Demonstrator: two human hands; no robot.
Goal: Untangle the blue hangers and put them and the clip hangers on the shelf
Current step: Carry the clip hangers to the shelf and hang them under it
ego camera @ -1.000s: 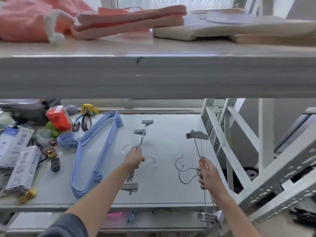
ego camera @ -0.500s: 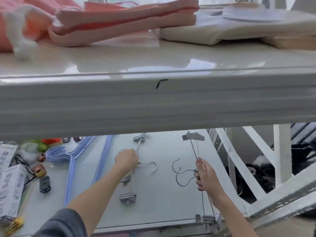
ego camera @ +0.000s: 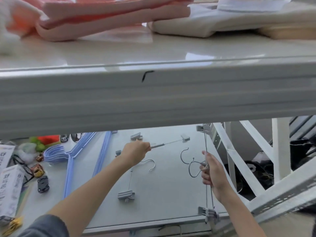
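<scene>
while the view is riding higher than a second ago, so the upper shelf [ego camera: 153, 96] is filling more of it, the left hand [ego camera: 135, 153] is closing around a clip hanger [ego camera: 169, 142] whose bar is now swinging out toward 2 o'clock rather than pointing away up the lower shelf [ego camera: 162, 194]. another clip hanger [ego camera: 130, 178] is lying flat under that wrist, hook at 3 o'clock. the right hand [ego camera: 212, 171] is gripping a bundle of clip hangers [ego camera: 206, 146] upright at 4 o'clock, much as before. the blue hangers [ego camera: 71, 158] are lying stacked at 9 o'clock, beside toy cars [ego camera: 42, 183] and boxes [ego camera: 10, 187]. folded pink cloth [ego camera: 102, 16] and cream cloth [ego camera: 230, 23] are sitting on the upper shelf at 12 o'clock.
</scene>
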